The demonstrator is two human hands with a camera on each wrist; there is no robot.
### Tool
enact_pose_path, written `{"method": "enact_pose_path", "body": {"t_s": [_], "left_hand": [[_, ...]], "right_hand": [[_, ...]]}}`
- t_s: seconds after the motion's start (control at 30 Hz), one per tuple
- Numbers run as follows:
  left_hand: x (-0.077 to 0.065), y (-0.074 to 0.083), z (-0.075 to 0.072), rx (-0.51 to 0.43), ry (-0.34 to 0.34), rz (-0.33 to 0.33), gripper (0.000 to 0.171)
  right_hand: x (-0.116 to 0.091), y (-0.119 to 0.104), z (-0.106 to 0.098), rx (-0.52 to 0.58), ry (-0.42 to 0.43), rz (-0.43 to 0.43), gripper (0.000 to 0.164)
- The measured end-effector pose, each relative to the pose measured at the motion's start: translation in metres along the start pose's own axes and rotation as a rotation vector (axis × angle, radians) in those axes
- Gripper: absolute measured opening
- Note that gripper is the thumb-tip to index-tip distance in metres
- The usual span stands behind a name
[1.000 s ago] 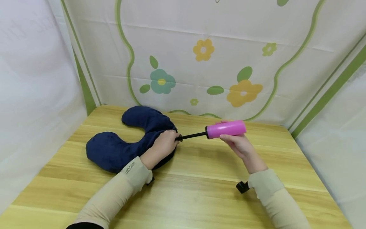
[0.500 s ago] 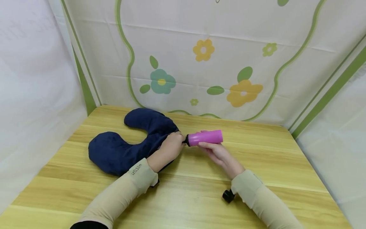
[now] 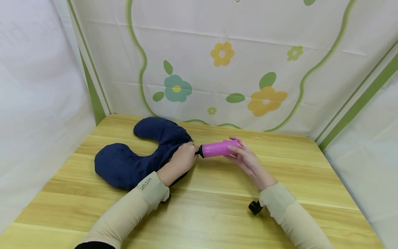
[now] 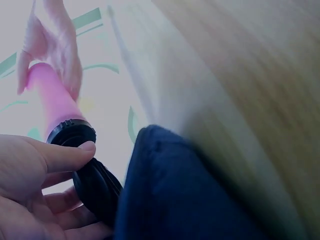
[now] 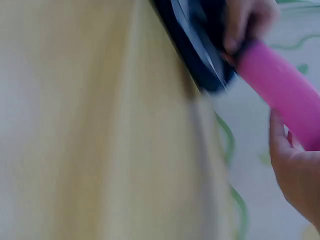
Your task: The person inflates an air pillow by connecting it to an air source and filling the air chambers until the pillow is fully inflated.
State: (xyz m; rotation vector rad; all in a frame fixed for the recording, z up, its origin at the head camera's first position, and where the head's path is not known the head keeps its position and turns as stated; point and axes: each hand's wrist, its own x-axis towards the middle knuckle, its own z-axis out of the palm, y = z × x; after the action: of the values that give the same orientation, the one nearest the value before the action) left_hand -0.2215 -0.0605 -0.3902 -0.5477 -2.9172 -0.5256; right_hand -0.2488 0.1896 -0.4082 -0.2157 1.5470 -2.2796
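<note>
A pink hand pump (image 3: 216, 149) lies nearly level in the air at the right side of a navy U-shaped neck pillow (image 3: 124, 166). My left hand (image 3: 184, 157) grips the pump's black handle (image 4: 97, 190) right at the pillow's outer curve. Around the far end of the pink barrel, my right hand (image 3: 245, 159) holds with thumb on one side and fingers on the other. The barrel's black collar (image 4: 71, 131) sits close against the left thumb, and no rod shows between. In the right wrist view the barrel slants down from the left hand to the right hand.
The pillow rests on a wood-grain table (image 3: 217, 221), its opening facing left. Behind the table hangs a white curtain (image 3: 192, 45) printed with flowers. A black wrist camera (image 3: 255, 207) sticks out from the right sleeve (image 3: 289, 211).
The barrel has slid left over the black rod, which showed at length a second ago. Since half a second ago, my right hand has shifted right, to the barrel's end.
</note>
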Motion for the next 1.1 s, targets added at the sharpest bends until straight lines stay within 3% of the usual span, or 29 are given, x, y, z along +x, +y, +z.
{"method": "enact_pose_path", "body": {"t_s": [0.2,0.33,0.5,0.7,0.83,0.93,1.1], "left_hand": [[-0.001,-0.002,0.004,0.013,-0.011,0.025,0.013],[-0.001,-0.003,0.005,0.015,-0.015,0.033,0.021],[0.000,0.001,0.002,0.012,-0.033,0.017,0.019],[-0.001,0.000,0.002,0.039,-0.027,0.001,0.012],[-0.002,0.001,0.003,0.096,0.007,0.040,0.007],[-0.001,0.003,0.003,0.134,0.020,0.064,0.007],[-0.001,0.008,0.003,0.151,0.052,0.100,0.009]], "right_hand": [[-0.011,-0.026,-0.025,-0.896,-0.080,-0.089,0.049],[-0.019,-0.040,-0.032,-1.174,-0.179,-0.134,0.058],[-0.026,-0.057,-0.043,-1.283,-0.242,-0.167,0.057],[-0.040,-0.079,-0.065,-1.388,-0.198,-0.135,0.044],[-0.049,-0.086,-0.073,-1.430,-0.204,-0.099,0.040],[-0.050,-0.081,-0.068,-1.429,-0.215,-0.119,0.040],[-0.039,-0.056,-0.039,-1.383,-0.238,-0.252,0.041]]}}
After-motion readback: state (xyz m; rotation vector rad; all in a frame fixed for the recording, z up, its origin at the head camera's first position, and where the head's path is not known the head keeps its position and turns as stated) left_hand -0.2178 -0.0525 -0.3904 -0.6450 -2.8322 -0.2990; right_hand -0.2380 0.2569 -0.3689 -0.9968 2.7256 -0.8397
